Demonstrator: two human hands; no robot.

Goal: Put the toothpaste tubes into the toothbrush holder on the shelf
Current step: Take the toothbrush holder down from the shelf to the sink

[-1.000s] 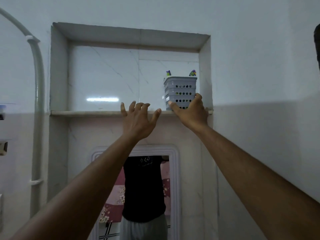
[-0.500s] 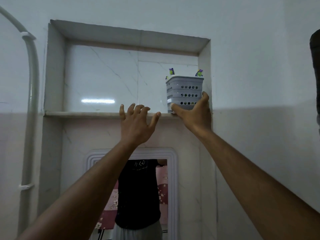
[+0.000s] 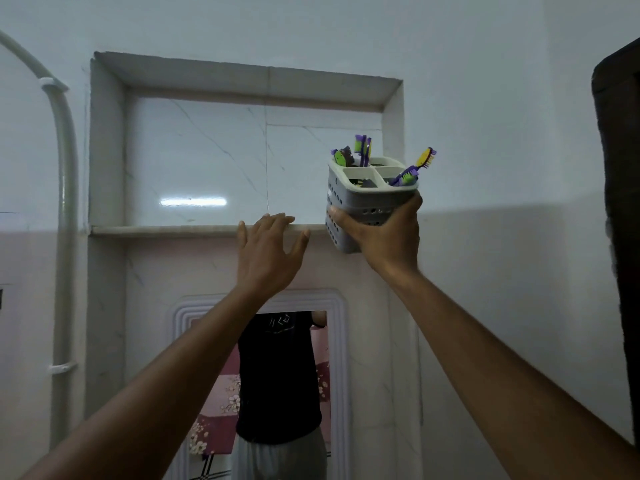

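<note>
Right hand (image 3: 384, 233) grasps holder (image 3: 363, 206), tilted, off the shelf (image 3: 156, 230); left hand (image 3: 266, 258) spread, empty, beside it; brushes (image 3: 412, 171) lean outward; recommend levelling holder, supporting its base.

shelf (image 3: 173, 230) ledge bare along its length, niche open above it, left hand (image 3: 266, 256) fingers on the ledge edge mid-span, toothbrush holder (image 3: 367, 202) held off the ledge in front of the niche's right corner, right side wall (image 3: 393, 140) close, perhaps tight, pipe (image 3: 64, 202) well left
</note>
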